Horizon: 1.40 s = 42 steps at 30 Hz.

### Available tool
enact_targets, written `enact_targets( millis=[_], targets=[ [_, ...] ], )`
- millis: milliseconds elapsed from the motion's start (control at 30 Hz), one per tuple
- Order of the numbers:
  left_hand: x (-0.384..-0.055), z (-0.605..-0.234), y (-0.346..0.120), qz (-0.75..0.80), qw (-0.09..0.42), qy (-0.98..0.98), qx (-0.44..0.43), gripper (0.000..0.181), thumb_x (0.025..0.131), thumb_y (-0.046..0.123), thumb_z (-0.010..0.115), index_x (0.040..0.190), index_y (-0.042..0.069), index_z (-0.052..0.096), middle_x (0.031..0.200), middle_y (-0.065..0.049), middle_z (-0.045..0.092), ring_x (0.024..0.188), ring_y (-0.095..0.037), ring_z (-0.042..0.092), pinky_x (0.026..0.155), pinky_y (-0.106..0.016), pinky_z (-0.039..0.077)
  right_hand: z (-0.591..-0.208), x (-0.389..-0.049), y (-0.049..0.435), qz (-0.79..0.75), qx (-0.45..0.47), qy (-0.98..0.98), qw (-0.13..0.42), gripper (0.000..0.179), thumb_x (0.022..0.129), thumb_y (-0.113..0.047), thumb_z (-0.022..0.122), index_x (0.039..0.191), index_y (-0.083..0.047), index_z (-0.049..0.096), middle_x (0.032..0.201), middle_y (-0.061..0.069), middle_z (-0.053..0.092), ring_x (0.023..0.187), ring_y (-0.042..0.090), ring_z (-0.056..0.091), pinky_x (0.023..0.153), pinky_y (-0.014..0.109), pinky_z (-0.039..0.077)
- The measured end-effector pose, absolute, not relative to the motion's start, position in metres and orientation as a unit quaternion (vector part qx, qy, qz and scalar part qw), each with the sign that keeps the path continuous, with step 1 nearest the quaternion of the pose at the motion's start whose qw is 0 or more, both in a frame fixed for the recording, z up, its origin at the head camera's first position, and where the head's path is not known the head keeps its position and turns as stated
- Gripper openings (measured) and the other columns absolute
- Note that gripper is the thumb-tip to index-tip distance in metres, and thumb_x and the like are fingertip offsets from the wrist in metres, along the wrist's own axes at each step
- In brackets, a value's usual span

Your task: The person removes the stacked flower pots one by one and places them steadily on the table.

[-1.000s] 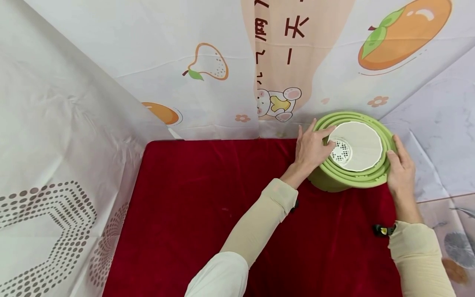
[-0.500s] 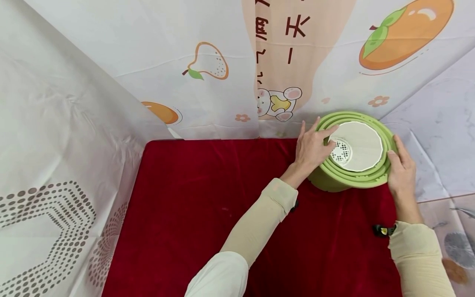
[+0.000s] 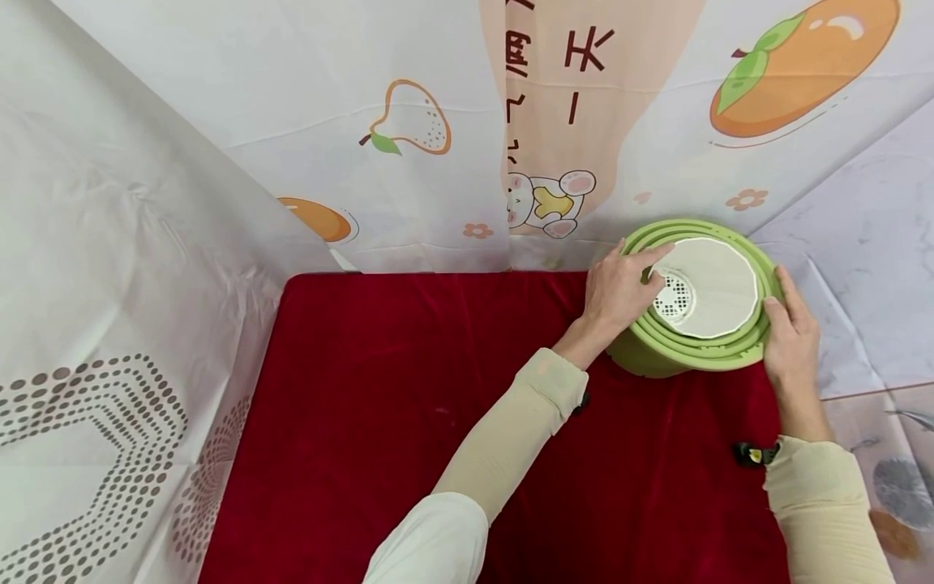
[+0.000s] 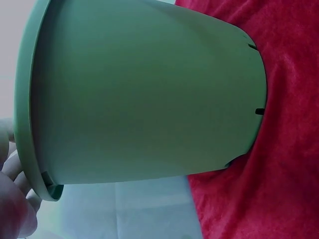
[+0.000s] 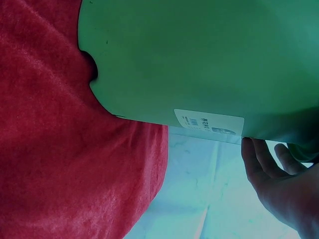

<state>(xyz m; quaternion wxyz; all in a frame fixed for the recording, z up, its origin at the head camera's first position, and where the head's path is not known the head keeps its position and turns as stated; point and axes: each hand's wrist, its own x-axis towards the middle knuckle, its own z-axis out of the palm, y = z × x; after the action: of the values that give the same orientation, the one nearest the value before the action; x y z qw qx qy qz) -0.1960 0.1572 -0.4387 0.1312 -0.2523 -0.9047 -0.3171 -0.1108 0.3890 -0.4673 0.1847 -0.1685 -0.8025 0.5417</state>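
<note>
A stack of nested green flower pots (image 3: pixel 653 357) stands at the table's back right corner, with a white flower pot (image 3: pixel 718 284) innermost. The white one has a perforated bottom. At its left rim my left hand (image 3: pixel 616 284) pinches the white pot, thumb inside it and index finger stretched along the edge. The other fingers are partly hidden at the green rims. My right hand (image 3: pixel 791 341) grips the outer green rim on the right, thumb on top. In the right wrist view, its fingers reach under the rim near a white label (image 5: pixel 209 122).
Red cloth (image 3: pixel 409 389) covers the table. A printed white curtain (image 3: pixel 292 97) hangs close behind the pots, and another curtain (image 3: pixel 868 268) borders the right side. A small black object (image 3: pixel 751 454) shows at the right cuff.
The white pot has shifted slightly to the right within the green ones, and the outer fingers of my left hand have drawn in. The right hand keeps its hold on the rim.
</note>
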Motion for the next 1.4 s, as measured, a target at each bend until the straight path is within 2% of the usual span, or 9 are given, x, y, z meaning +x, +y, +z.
enact_targets(
  millis=[67, 167, 200, 333, 433, 767, 1033, 1267, 1400],
  targets=[
    [-0.196, -0.438, 0.157, -0.324, 0.124, -0.905, -0.246, 0.048, 0.087, 0.017, 0.067, 0.132, 0.033, 0.065, 0.044, 0.010, 0.049, 0.077, -0.015, 0.069, 0.070, -0.017, 0.051, -0.468, -0.111, 0.389, 0.547, -0.169, -0.799, 0.184, 0.046, 0.103, -0.012, 0.046, 0.148, -0.018, 0.046, 0.153, -0.002, 0.042, 0.140, 0.005, 0.036, 0.110, 0.010, 0.023],
    [-0.196, -0.437, 0.158, -0.323, 0.121, -0.908, -0.239, 0.048, 0.086, 0.018, 0.068, 0.131, 0.035, 0.066, 0.041, 0.012, 0.045, 0.108, -0.021, 0.067, 0.048, -0.017, 0.039, -0.468, -0.111, 0.389, 0.554, -0.168, -0.794, 0.185, 0.046, 0.103, -0.011, 0.046, 0.148, -0.018, 0.046, 0.154, -0.001, 0.042, 0.140, 0.005, 0.036, 0.110, 0.010, 0.023],
    [-0.196, -0.437, 0.158, -0.325, 0.120, -0.908, -0.238, 0.048, 0.086, 0.018, 0.068, 0.131, 0.035, 0.066, 0.041, 0.012, 0.045, 0.096, -0.017, 0.070, 0.046, -0.018, 0.037, -0.468, -0.111, 0.389, 0.557, -0.168, -0.792, 0.184, 0.046, 0.103, -0.011, 0.046, 0.148, -0.018, 0.046, 0.154, -0.001, 0.041, 0.140, 0.006, 0.036, 0.111, 0.010, 0.023],
    [-0.194, -0.435, 0.159, -0.322, 0.118, -0.912, -0.224, 0.049, 0.086, 0.018, 0.070, 0.131, 0.036, 0.066, 0.044, 0.011, 0.045, 0.054, -0.006, 0.045, 0.045, -0.018, 0.033, -0.468, -0.111, 0.390, 0.562, -0.173, -0.789, 0.180, 0.046, 0.103, -0.011, 0.046, 0.148, -0.019, 0.046, 0.154, -0.003, 0.042, 0.141, 0.005, 0.035, 0.110, 0.010, 0.022],
    [-0.192, -0.431, 0.162, -0.319, 0.108, -0.916, -0.217, 0.050, 0.085, 0.019, 0.070, 0.131, 0.037, 0.066, 0.044, 0.011, 0.044, 0.048, -0.009, 0.026, 0.044, -0.017, 0.033, -0.467, -0.109, 0.391, 0.559, -0.181, -0.789, 0.177, 0.047, 0.102, -0.011, 0.046, 0.149, -0.019, 0.045, 0.153, -0.004, 0.042, 0.141, 0.005, 0.034, 0.110, 0.009, 0.022],
    [-0.190, -0.418, 0.165, -0.308, 0.082, -0.925, -0.206, 0.052, 0.084, 0.016, 0.070, 0.130, 0.038, 0.066, 0.044, 0.010, 0.046, 0.051, -0.008, 0.030, 0.045, -0.016, 0.034, -0.465, -0.109, 0.392, 0.553, -0.184, -0.794, 0.171, 0.049, 0.101, -0.009, 0.045, 0.150, -0.018, 0.046, 0.154, -0.003, 0.043, 0.139, 0.004, 0.036, 0.110, 0.009, 0.022],
    [-0.193, -0.417, 0.164, -0.344, 0.049, -0.921, -0.178, 0.047, 0.083, 0.015, 0.073, 0.124, 0.038, 0.071, 0.073, 0.009, 0.071, 0.054, -0.003, 0.041, 0.046, -0.012, 0.036, -0.467, -0.110, 0.390, 0.548, -0.183, -0.798, 0.169, 0.051, 0.101, -0.007, 0.044, 0.150, -0.017, 0.046, 0.154, -0.002, 0.043, 0.137, 0.004, 0.036, 0.110, 0.009, 0.022],
    [-0.198, -0.418, 0.161, -0.388, 0.041, -0.906, -0.163, 0.045, 0.079, 0.013, 0.074, 0.118, 0.035, 0.074, 0.057, 0.011, 0.063, 0.054, -0.003, 0.036, 0.048, -0.012, 0.034, -0.467, -0.112, 0.388, 0.558, -0.187, -0.791, 0.165, 0.051, 0.101, -0.007, 0.042, 0.150, -0.020, 0.046, 0.154, -0.002, 0.042, 0.137, 0.005, 0.037, 0.109, 0.009, 0.023],
    [-0.200, -0.416, 0.158, -0.424, 0.031, -0.893, -0.149, 0.044, 0.079, 0.012, 0.073, 0.117, 0.034, 0.075, 0.069, 0.013, 0.070, 0.055, -0.001, 0.038, 0.048, -0.012, 0.035, -0.470, -0.114, 0.388, 0.571, -0.188, -0.779, 0.176, 0.050, 0.101, -0.007, 0.043, 0.149, -0.019, 0.048, 0.153, -0.002, 0.045, 0.135, 0.006, 0.040, 0.108, 0.009, 0.025]
  ],
)
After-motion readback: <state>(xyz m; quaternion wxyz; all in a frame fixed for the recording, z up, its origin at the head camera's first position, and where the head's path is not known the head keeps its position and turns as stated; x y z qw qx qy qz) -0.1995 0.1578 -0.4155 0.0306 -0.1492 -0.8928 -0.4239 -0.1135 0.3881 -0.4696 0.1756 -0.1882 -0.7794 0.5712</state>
